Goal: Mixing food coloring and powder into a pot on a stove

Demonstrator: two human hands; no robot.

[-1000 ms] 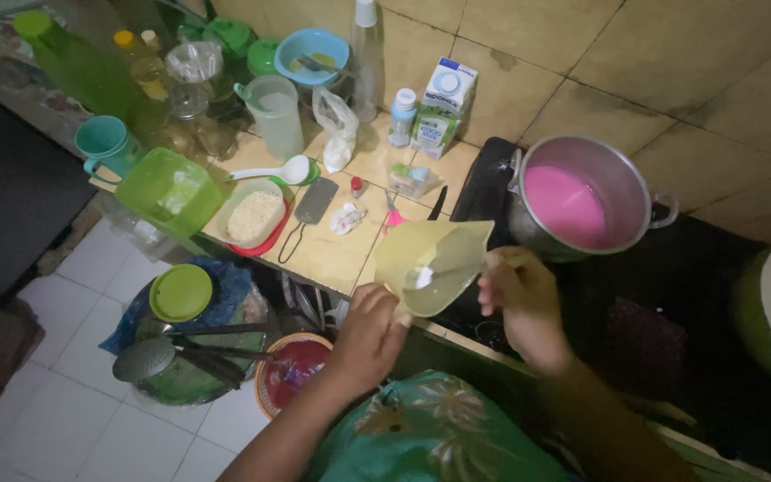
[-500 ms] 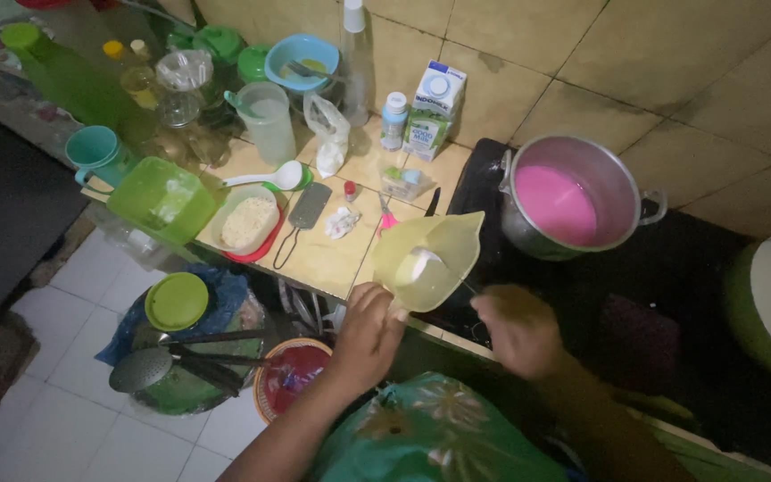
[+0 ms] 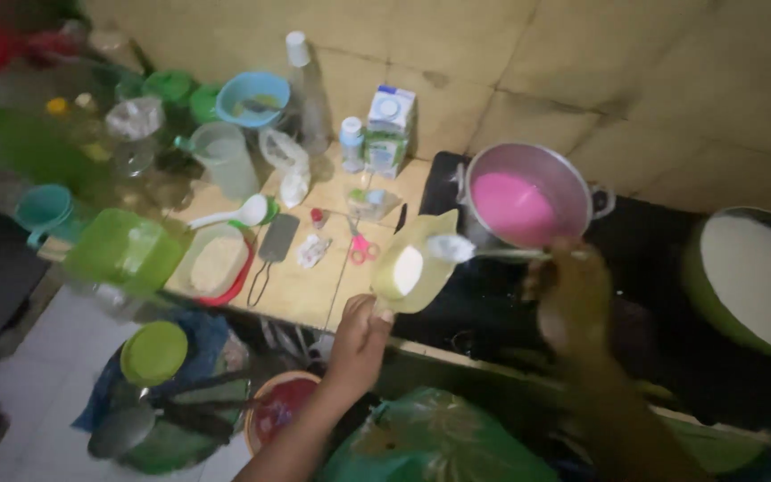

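The left hand point(image 3: 360, 332) grips the bottom edge of a yellow scoop-shaped container point(image 3: 414, 263), fingers curled round it, holding it just above the edge of the table point(image 3: 301, 295) beside the dark stove point(image 3: 484, 312). Inside sits a patch of white mixture point(image 3: 406, 270). The right hand point(image 3: 573, 295) is blurred, closed round the thin handle of a ladle point(image 3: 452, 248) whose bowl hovers over the container's upper rim.

Right behind, the metal pot point(image 3: 528, 201) of pink liquid stands on the stove, and a green bowl point(image 3: 751, 277) of white mixture sits well off to the right.

To do this cleanly, I'd say keep the container tilted so the contents pool low, away from the open lip, and let the ladle meet the rim rather than hang in the air. The light is dim, so working slowly over the stove, not the table gap, looks safest. Scissors point(image 3: 361, 245) and a phone point(image 3: 278, 237) lie near on the table.
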